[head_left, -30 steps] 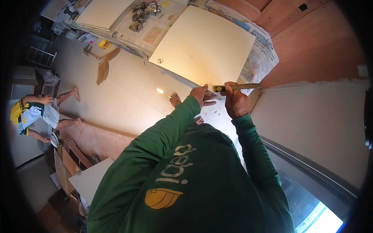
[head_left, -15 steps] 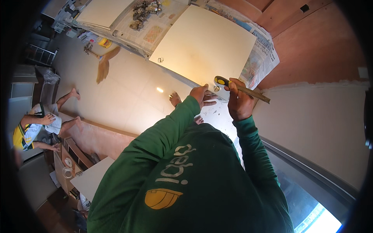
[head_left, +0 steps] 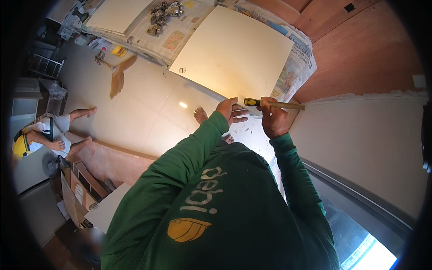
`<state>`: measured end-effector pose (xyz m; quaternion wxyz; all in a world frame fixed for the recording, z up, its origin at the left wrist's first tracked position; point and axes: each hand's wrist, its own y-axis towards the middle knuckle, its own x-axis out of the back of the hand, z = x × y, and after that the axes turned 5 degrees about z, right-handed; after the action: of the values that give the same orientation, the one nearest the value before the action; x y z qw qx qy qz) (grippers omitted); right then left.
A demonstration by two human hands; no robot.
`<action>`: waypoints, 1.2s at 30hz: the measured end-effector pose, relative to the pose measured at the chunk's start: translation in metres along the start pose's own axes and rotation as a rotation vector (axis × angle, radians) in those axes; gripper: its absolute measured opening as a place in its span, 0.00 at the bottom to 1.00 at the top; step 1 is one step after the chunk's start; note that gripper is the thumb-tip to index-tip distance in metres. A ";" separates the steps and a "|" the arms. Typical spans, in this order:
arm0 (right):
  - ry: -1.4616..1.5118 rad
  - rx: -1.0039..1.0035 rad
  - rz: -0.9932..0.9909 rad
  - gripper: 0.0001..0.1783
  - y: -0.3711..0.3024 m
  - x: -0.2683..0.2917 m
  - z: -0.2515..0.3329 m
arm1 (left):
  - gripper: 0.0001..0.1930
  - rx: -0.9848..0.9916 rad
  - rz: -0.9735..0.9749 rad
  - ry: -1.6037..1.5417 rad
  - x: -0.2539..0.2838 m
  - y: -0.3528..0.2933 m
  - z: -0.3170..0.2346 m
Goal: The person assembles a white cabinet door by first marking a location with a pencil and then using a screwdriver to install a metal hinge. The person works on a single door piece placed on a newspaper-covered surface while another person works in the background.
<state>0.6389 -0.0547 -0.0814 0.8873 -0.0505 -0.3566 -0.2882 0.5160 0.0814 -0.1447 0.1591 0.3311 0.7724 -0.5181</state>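
Note:
A pale cream panel [head_left: 234, 49] lies on newspaper ahead of me. My left hand [head_left: 230, 112] is at its near edge, fingers stretched out and apart, the fingertips close to the panel's near right corner. My right hand [head_left: 274, 119] is closed around a chisel [head_left: 288, 105] by its long brownish blade, blade end pointing right. Its black and yellow handle [head_left: 252, 102] lies over the panel's near right corner. That handle hides the round fitting there; whether it touches it I cannot tell. Another round metal fitting [head_left: 182, 69] sits at the panel's left corner.
Metal hinges [head_left: 159, 15] are heaped on newspaper [head_left: 177, 38] beyond the panel. A broom [head_left: 119, 78] and a yellow tub [head_left: 119, 51] are on the floor at left. Another person [head_left: 54, 139] sits at far left beside wooden boards [head_left: 81, 189]. A wall [head_left: 360, 135] stands close on my right.
My right hand has lowered the chisel's handle and swung it leftward, over the round fitting at the corner. My left hand has barely moved. The person at far left has shifted posture.

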 end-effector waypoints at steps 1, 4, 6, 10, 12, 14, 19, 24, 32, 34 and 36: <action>-0.007 0.031 0.002 0.13 0.001 0.001 -0.001 | 0.19 -0.004 -0.013 0.001 0.000 -0.001 0.000; -0.007 0.114 -0.042 0.14 0.006 0.011 0.010 | 0.18 -0.019 0.051 -0.001 0.008 0.009 0.000; 0.026 0.160 -0.143 0.15 0.005 0.013 0.024 | 0.18 -0.023 0.026 -0.012 0.008 0.006 0.005; 0.119 0.100 -0.206 0.15 0.007 0.018 0.033 | 0.17 -0.014 0.058 -0.015 0.009 0.004 0.005; -0.076 0.117 -0.029 0.15 0.005 0.010 0.015 | 0.17 -0.008 0.022 -0.029 0.008 0.004 0.002; -0.008 -0.002 0.024 0.16 0.002 0.008 0.003 | 0.18 0.006 0.035 -0.032 0.003 0.005 0.002; 0.061 0.231 -0.201 0.16 0.022 0.069 0.049 | 0.22 -0.014 0.055 -0.009 0.012 0.010 0.006; 0.264 -0.311 0.199 0.18 0.013 0.117 0.064 | 0.21 0.015 0.080 0.045 0.008 0.009 0.007; 0.077 -0.486 0.490 0.24 -0.007 0.090 0.037 | 0.21 0.087 0.192 0.126 0.012 0.000 0.010; 0.058 -0.319 0.516 0.24 -0.004 0.080 0.025 | 0.22 0.120 0.229 0.160 0.017 0.003 0.008; -0.043 -0.261 0.549 0.23 0.001 0.073 0.025 | 0.23 0.158 0.261 0.197 0.019 0.005 0.006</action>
<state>0.6663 -0.0813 -0.0141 0.9102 -0.2645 -0.3084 -0.0798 0.5049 0.0838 -0.1617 0.1221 0.4890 0.6916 -0.5173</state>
